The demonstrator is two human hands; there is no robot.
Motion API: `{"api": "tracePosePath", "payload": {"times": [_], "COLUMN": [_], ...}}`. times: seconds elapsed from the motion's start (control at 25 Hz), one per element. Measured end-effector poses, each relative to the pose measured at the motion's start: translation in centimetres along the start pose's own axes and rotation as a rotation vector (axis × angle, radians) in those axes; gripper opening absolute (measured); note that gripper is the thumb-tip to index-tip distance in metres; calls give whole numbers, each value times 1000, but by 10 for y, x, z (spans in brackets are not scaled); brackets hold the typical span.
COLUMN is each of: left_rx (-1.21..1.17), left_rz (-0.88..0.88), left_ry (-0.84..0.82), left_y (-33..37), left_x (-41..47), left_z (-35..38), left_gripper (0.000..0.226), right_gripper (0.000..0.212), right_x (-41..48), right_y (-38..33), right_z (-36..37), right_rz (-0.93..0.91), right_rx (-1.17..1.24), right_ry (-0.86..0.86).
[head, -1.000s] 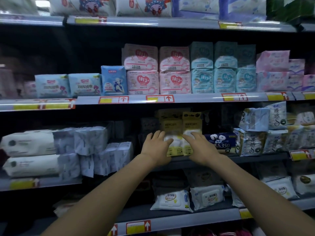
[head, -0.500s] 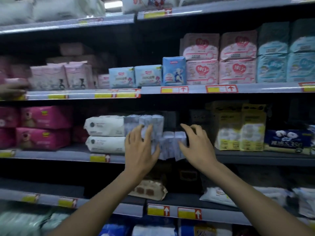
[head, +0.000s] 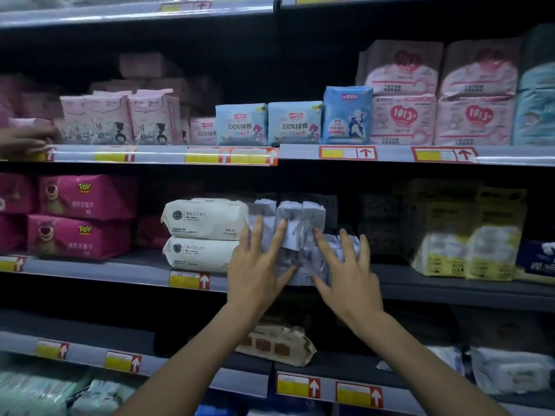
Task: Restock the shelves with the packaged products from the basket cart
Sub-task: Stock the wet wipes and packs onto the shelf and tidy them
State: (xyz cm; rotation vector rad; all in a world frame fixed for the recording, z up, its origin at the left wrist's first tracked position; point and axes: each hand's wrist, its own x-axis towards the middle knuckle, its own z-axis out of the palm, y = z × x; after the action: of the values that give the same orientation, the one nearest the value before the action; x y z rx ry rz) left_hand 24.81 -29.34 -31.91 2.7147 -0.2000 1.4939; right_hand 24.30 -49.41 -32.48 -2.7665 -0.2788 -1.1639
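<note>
Dim store aisle, grey metal shelf (head: 120, 270) edged with yellow price tags (head: 188, 279); crinkly pale film packs (head: 300, 217) stand beside two soft white wipe bundles (head: 204, 219); left hand (head: 255, 271) and right hand (head: 348, 274), hovering just short half a second ago, now press spread, straight fingers against the packs' fronts, gripping nothing.

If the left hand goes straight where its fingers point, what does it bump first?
Probably the pale crinkly packs right of the white wipes; the left hand looks nearly touching them, though depth is unclear.
</note>
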Motion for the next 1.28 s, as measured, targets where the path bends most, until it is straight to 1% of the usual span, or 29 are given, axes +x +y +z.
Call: {"api": "tracePosePath", "payload": {"times": [0.08, 0.16, 0.28, 0.32, 0.4, 0.52, 0.72, 0.88, 1.0, 1.08, 1.16, 1.28], "left_rx": [25, 89, 175, 198, 203, 164, 143, 113, 14, -104, -189, -245], "left_rz": [-7, 0, 114, 165, 236, 280, 277, 273, 289, 251, 157, -30], "left_ry": [-7, -22, 5, 11, 18, -15, -76, -134, -123, -54, 23, 105], "left_y": [1, 8, 17, 17, 15, 10, -6, -6, -17, -27, -40, -71], "left_x": [-3, -7, -11, -11, -9, -4, -2, -4, -11, -21, -33, -43], "left_z": [-2, -9, -21, -24, -21, -8, 5, -4, -15, -20, -26, -31], "left_gripper": [96, 104, 114, 117, 119, 114, 101, 97, 80, 68, 64, 63], "right_gripper": [94, 99, 110, 110, 99, 84, 81, 84, 71, 63, 59, 48], "right_x": [0, -3, -12, -15, -16, -14, -5, -8, -10, -16, -23, -31], "right_y": [2, 5, 14, 17, 23, 27, 22, 13, -4, -19, -40, -81], "right_z": [-7, -14, -17, -16, -13, 0, 7, -1, -17, -29, -39, -47], "right_rz": [-21, -52, -113, -123, -137, -156, -163, -115, -39, -37, -89, -225], "right_rx": [17, 37, 7, -4, -7, -18, -98, -103, -88, -5, 101, 201], "right_ry": [-42, -51, -26, -12, 36, 98, 150, 88, 82, 167, 255, 277]}}
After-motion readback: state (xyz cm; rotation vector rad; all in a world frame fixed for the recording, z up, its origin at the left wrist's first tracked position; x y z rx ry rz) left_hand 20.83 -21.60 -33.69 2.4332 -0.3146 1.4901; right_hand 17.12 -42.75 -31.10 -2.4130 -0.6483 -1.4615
